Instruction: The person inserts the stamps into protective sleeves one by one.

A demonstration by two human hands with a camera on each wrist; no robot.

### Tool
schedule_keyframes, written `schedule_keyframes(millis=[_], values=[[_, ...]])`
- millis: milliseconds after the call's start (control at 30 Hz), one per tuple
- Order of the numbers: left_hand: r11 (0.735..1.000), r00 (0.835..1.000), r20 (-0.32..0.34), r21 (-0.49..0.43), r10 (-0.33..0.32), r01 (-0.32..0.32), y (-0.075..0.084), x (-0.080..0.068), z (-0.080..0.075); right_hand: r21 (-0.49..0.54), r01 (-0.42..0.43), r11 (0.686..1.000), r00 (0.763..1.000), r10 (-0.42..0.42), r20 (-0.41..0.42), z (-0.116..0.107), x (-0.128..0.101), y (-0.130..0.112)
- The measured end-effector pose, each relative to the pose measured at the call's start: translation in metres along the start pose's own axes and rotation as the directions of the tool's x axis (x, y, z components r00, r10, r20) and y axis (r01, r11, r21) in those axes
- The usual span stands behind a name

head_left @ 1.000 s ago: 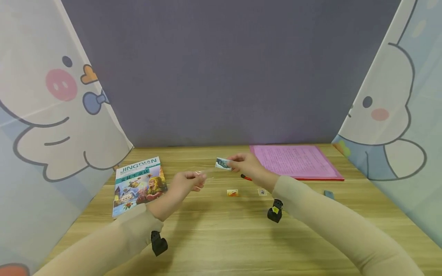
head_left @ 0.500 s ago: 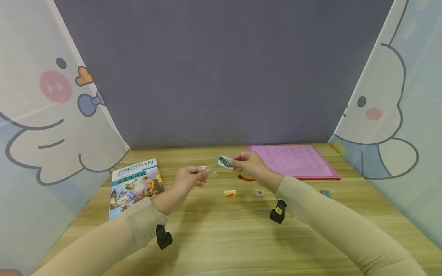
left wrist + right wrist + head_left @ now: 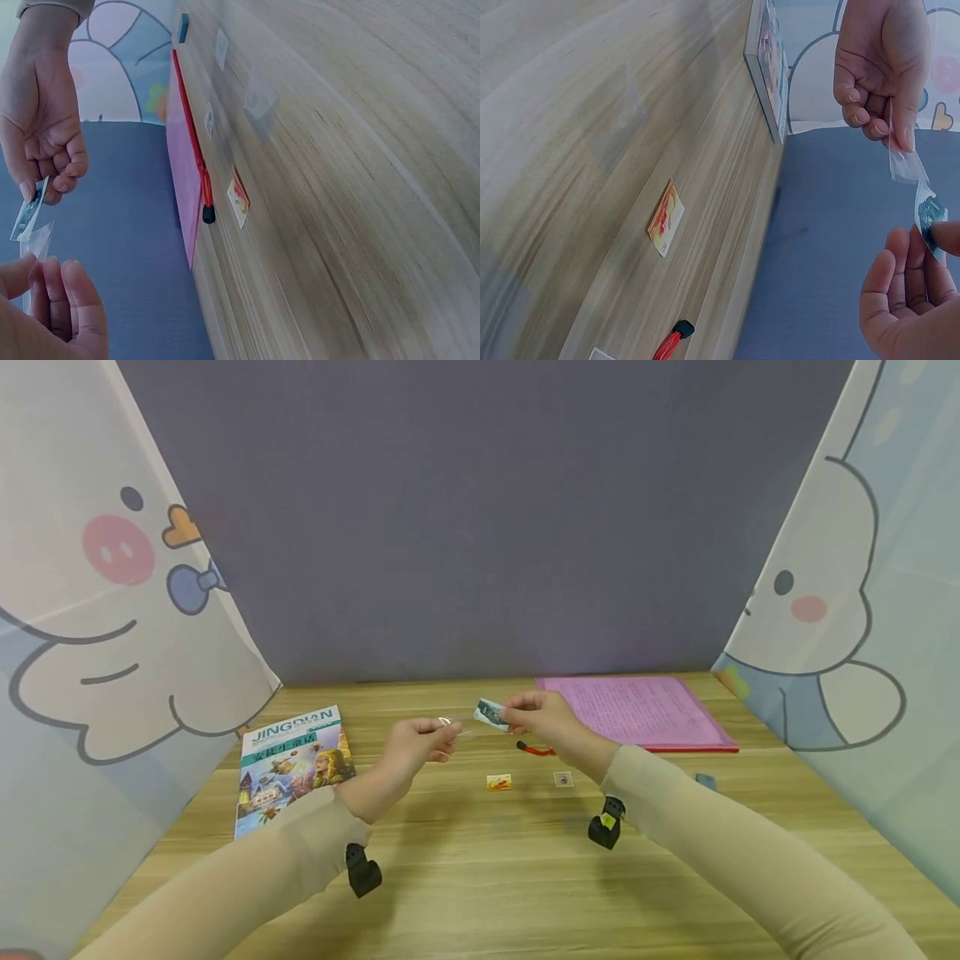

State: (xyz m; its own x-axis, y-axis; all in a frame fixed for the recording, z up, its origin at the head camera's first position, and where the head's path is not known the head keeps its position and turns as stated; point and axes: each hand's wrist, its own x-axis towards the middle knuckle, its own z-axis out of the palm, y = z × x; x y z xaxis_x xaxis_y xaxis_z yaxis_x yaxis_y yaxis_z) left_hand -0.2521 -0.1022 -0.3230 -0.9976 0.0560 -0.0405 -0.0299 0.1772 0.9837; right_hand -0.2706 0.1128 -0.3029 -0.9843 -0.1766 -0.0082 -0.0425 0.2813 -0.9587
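Note:
My left hand (image 3: 412, 745) pinches a small clear plastic sleeve (image 3: 906, 166) between thumb and fingers. Opposite it, my right hand (image 3: 553, 720) pinches a grey-green postage stamp (image 3: 490, 713) with a white border, above the table. In both wrist views the stamp's near end meets the open-looking edge of the sleeve; whether it is inside cannot be told. Below the hands, an orange-and-yellow stamp (image 3: 498, 782) lies on the table. A smaller pale stamp (image 3: 563, 779) with a dark centre lies to its right.
A children's book (image 3: 294, 768) lies at the left. A pink sheet with a red edge (image 3: 637, 714) lies back right, a red cord with black tip (image 3: 534, 748) beside it. A small blue-grey block (image 3: 706, 782) sits far right. Faint clear sleeves (image 3: 261, 101) lie on the wood (image 3: 480, 877).
Both hands have come closer together, bringing the sleeve and the grey-green stamp end to end. The stamp has tilted, and the head view has shifted slightly.

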Motion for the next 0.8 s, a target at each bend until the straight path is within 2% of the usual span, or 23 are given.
schedule_keyframes(millis=[800], values=[[1.0, 1.0, -0.012, -0.018, 0.01, -0.01, -0.0002, 0.0006, 0.0008, -0.014, 0.008, 1.0, 0.999, -0.007, 0.038, 0.0035, -0.0014, 0.0046]])
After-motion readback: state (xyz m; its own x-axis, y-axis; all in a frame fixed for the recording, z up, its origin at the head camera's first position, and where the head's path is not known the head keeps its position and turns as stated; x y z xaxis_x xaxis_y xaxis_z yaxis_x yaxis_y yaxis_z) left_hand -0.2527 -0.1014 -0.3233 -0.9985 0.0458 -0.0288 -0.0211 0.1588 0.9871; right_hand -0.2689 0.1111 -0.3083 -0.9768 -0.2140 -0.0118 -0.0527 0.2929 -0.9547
